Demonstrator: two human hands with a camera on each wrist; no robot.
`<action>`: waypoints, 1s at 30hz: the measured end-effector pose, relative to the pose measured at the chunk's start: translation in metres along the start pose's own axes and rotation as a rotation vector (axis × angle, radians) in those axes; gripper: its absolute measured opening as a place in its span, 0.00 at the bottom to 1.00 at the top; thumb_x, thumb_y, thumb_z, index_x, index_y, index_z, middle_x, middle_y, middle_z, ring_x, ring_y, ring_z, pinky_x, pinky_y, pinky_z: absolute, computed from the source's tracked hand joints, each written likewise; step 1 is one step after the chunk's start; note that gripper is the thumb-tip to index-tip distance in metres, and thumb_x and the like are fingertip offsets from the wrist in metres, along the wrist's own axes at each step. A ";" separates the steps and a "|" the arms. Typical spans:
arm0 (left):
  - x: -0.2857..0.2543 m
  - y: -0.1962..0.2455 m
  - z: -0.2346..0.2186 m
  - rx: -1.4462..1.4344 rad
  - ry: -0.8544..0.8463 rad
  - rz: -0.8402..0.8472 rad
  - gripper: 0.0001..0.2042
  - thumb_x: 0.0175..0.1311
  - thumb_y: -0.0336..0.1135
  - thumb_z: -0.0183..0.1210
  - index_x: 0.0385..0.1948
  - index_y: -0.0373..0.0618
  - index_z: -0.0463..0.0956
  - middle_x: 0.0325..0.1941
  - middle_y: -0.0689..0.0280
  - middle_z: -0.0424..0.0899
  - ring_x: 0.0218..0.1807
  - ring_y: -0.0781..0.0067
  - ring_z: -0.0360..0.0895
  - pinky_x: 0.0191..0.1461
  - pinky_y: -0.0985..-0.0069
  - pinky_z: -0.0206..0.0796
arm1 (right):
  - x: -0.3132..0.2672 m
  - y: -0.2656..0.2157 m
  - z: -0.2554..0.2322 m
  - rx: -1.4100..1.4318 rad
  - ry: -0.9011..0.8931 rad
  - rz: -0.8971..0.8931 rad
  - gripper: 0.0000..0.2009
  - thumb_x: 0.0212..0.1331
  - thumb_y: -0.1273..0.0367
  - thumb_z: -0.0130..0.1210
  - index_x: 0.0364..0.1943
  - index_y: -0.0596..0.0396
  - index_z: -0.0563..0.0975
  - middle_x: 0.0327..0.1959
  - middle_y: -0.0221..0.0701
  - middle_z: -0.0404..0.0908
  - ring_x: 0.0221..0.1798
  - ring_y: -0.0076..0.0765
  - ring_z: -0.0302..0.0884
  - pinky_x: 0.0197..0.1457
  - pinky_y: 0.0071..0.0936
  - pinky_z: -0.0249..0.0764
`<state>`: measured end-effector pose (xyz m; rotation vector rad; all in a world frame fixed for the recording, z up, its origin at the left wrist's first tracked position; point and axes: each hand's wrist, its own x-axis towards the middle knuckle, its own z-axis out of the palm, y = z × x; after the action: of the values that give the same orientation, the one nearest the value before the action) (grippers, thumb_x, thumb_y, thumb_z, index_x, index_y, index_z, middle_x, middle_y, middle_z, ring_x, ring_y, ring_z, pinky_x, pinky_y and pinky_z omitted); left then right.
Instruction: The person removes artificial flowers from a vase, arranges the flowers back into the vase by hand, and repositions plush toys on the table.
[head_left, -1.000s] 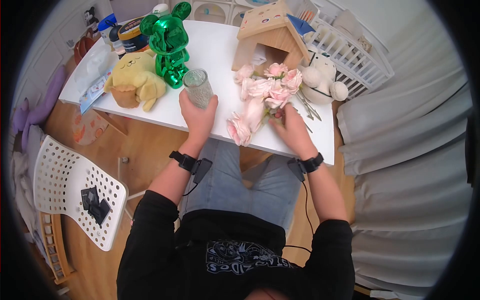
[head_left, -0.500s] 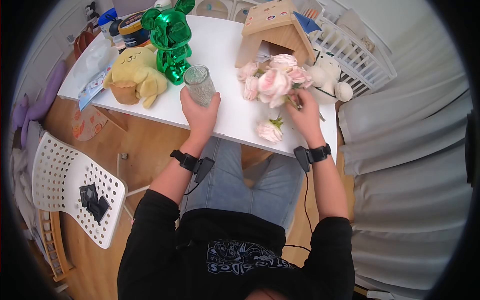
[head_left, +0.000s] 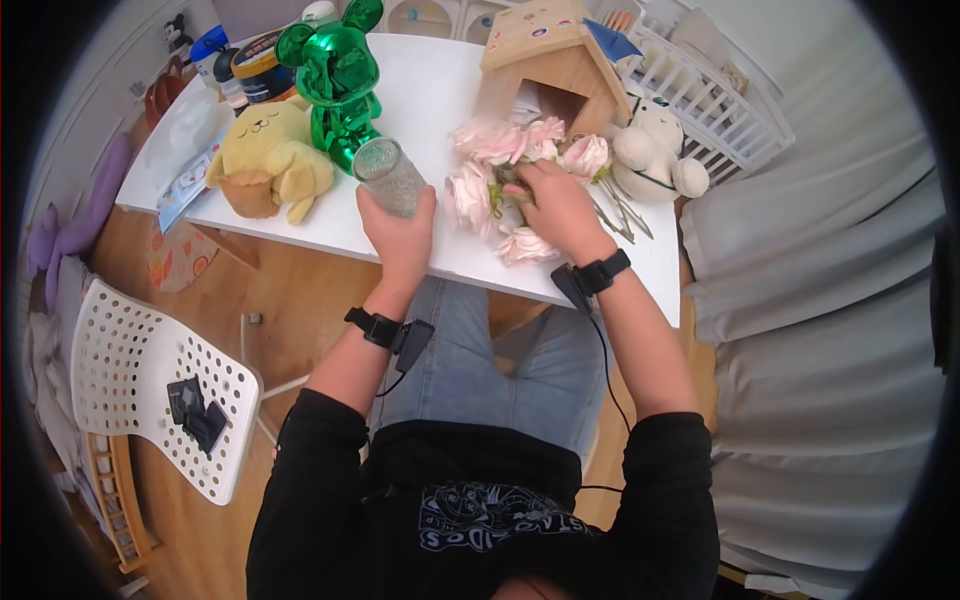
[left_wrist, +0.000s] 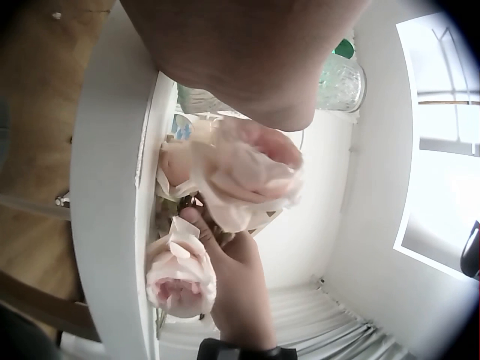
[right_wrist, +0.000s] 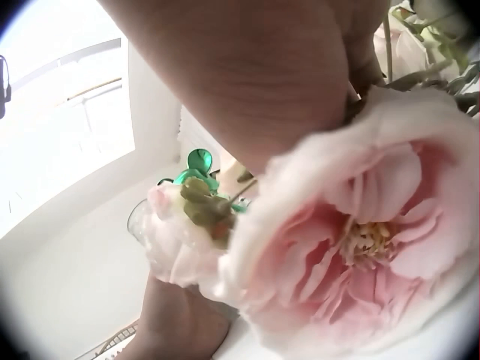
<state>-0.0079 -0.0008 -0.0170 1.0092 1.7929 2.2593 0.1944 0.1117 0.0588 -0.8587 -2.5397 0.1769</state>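
Note:
In the head view my left hand (head_left: 402,236) grips a clear textured glass (head_left: 392,178) around its lower part, its rim tilted toward the back left. My right hand (head_left: 562,205) pinches stems within a bunch of pink roses (head_left: 490,140), its fingertips partly hidden by blooms and leaves. A lower rose (head_left: 526,246) lies by the table's front edge, below that hand. Through the left wrist view, roses (left_wrist: 251,169) surround the right hand (left_wrist: 238,277). A large rose (right_wrist: 367,244) fills much of the right wrist view, close to the right hand (right_wrist: 262,67).
On the white table (head_left: 430,90), a green shiny bear figure (head_left: 340,85) stands behind the glass, with a yellow plush (head_left: 270,155) to its left. A wooden house (head_left: 550,65) stands behind the roses; a white plush (head_left: 655,150) and loose stems (head_left: 625,210) are at right.
My right hand has swung the roses up and right, then back left toward the glass. The lower rose separated from the bunch in the middle frame. My left hand keeps its grip, the glass tilting slightly more.

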 end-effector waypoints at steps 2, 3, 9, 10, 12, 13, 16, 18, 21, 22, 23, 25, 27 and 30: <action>0.000 0.001 0.000 0.000 0.017 0.005 0.30 0.60 0.35 0.76 0.58 0.35 0.68 0.54 0.50 0.80 0.57 0.54 0.79 0.65 0.59 0.71 | -0.008 -0.013 -0.004 -0.045 0.002 -0.046 0.13 0.64 0.72 0.62 0.52 0.53 0.81 0.50 0.42 0.81 0.55 0.57 0.81 0.55 0.49 0.79; -0.001 0.002 0.000 -0.003 0.022 0.013 0.30 0.60 0.35 0.77 0.59 0.35 0.68 0.54 0.50 0.80 0.58 0.54 0.79 0.65 0.59 0.71 | -0.011 -0.010 0.000 -0.043 0.002 -0.040 0.13 0.64 0.72 0.62 0.52 0.53 0.81 0.50 0.42 0.81 0.55 0.57 0.81 0.55 0.49 0.79; 0.000 0.007 0.001 -0.083 0.034 -0.043 0.30 0.61 0.34 0.76 0.59 0.34 0.67 0.54 0.51 0.80 0.57 0.56 0.79 0.66 0.60 0.71 | -0.010 0.022 -0.002 0.111 -0.065 -0.057 0.19 0.59 0.75 0.60 0.57 0.56 0.81 0.53 0.47 0.81 0.58 0.59 0.80 0.58 0.51 0.78; 0.001 0.004 0.001 -0.082 0.039 -0.040 0.30 0.61 0.34 0.76 0.59 0.34 0.67 0.54 0.51 0.80 0.57 0.56 0.79 0.66 0.60 0.71 | -0.007 0.017 -0.016 0.036 -0.144 0.047 0.20 0.59 0.75 0.59 0.58 0.55 0.80 0.58 0.46 0.82 0.58 0.58 0.82 0.57 0.49 0.80; 0.000 -0.001 0.001 0.023 0.041 -0.005 0.31 0.61 0.34 0.76 0.60 0.34 0.67 0.56 0.51 0.79 0.58 0.55 0.79 0.66 0.60 0.71 | -0.009 0.021 -0.026 -0.049 -0.169 0.125 0.19 0.59 0.77 0.56 0.56 0.56 0.81 0.60 0.45 0.83 0.58 0.59 0.83 0.55 0.50 0.82; 0.000 0.001 0.000 0.024 0.043 -0.006 0.31 0.61 0.34 0.76 0.60 0.34 0.67 0.56 0.51 0.79 0.58 0.55 0.79 0.66 0.60 0.71 | -0.013 0.023 -0.024 -0.048 -0.170 0.124 0.19 0.59 0.77 0.56 0.56 0.56 0.81 0.60 0.45 0.83 0.58 0.59 0.83 0.55 0.50 0.82; -0.002 0.003 0.001 -0.073 0.010 -0.036 0.33 0.60 0.36 0.77 0.61 0.34 0.67 0.57 0.50 0.78 0.59 0.53 0.78 0.67 0.58 0.70 | -0.030 0.028 -0.014 0.027 -0.045 0.003 0.16 0.59 0.76 0.60 0.52 0.55 0.83 0.56 0.41 0.84 0.58 0.59 0.82 0.57 0.50 0.81; -0.001 -0.004 0.001 0.019 0.044 -0.009 0.34 0.59 0.37 0.77 0.62 0.34 0.67 0.58 0.49 0.77 0.60 0.51 0.77 0.67 0.56 0.69 | -0.032 0.033 -0.007 0.021 0.007 -0.099 0.16 0.59 0.74 0.63 0.53 0.52 0.83 0.52 0.39 0.83 0.57 0.56 0.81 0.59 0.48 0.80; 0.000 0.003 0.000 0.047 0.045 -0.006 0.33 0.59 0.36 0.77 0.62 0.34 0.67 0.57 0.49 0.77 0.61 0.51 0.77 0.68 0.56 0.68 | -0.035 0.020 -0.019 0.004 -0.096 0.026 0.18 0.59 0.72 0.66 0.54 0.50 0.84 0.51 0.38 0.83 0.57 0.54 0.81 0.61 0.46 0.78; 0.000 0.003 -0.001 0.045 0.049 0.003 0.33 0.59 0.36 0.77 0.62 0.34 0.67 0.57 0.49 0.77 0.61 0.51 0.77 0.68 0.56 0.68 | -0.032 0.025 -0.016 -0.033 -0.077 -0.051 0.16 0.58 0.73 0.67 0.53 0.50 0.84 0.50 0.39 0.83 0.56 0.54 0.81 0.60 0.44 0.79; -0.001 0.003 -0.001 0.038 0.040 -0.011 0.33 0.59 0.36 0.77 0.62 0.34 0.67 0.57 0.49 0.77 0.61 0.50 0.77 0.68 0.56 0.68 | -0.031 0.029 -0.013 -0.036 -0.069 -0.055 0.16 0.58 0.73 0.67 0.53 0.50 0.84 0.50 0.39 0.83 0.56 0.54 0.81 0.60 0.44 0.79; 0.000 0.002 0.001 0.030 0.030 -0.023 0.33 0.59 0.36 0.76 0.62 0.34 0.67 0.57 0.49 0.77 0.61 0.50 0.76 0.68 0.56 0.68 | -0.032 0.030 -0.011 0.088 0.135 -0.140 0.15 0.57 0.73 0.68 0.49 0.52 0.84 0.47 0.39 0.82 0.55 0.56 0.81 0.59 0.44 0.78; 0.000 0.000 0.001 0.001 0.018 -0.022 0.33 0.60 0.36 0.76 0.62 0.34 0.67 0.57 0.49 0.77 0.61 0.50 0.76 0.68 0.56 0.68 | -0.036 0.027 -0.019 0.156 0.089 -0.110 0.14 0.57 0.73 0.69 0.48 0.53 0.83 0.49 0.40 0.82 0.55 0.57 0.80 0.59 0.45 0.78; -0.001 0.003 0.001 0.020 0.024 -0.029 0.33 0.60 0.35 0.76 0.62 0.34 0.68 0.57 0.49 0.76 0.61 0.50 0.76 0.69 0.56 0.68 | -0.045 0.033 -0.016 0.179 -0.064 -0.078 0.16 0.55 0.74 0.69 0.49 0.54 0.82 0.53 0.40 0.81 0.57 0.57 0.79 0.61 0.46 0.77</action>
<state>-0.0056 -0.0017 -0.0150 0.9570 1.8312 2.2507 0.2514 0.1111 0.0480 -0.6943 -2.5639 0.4062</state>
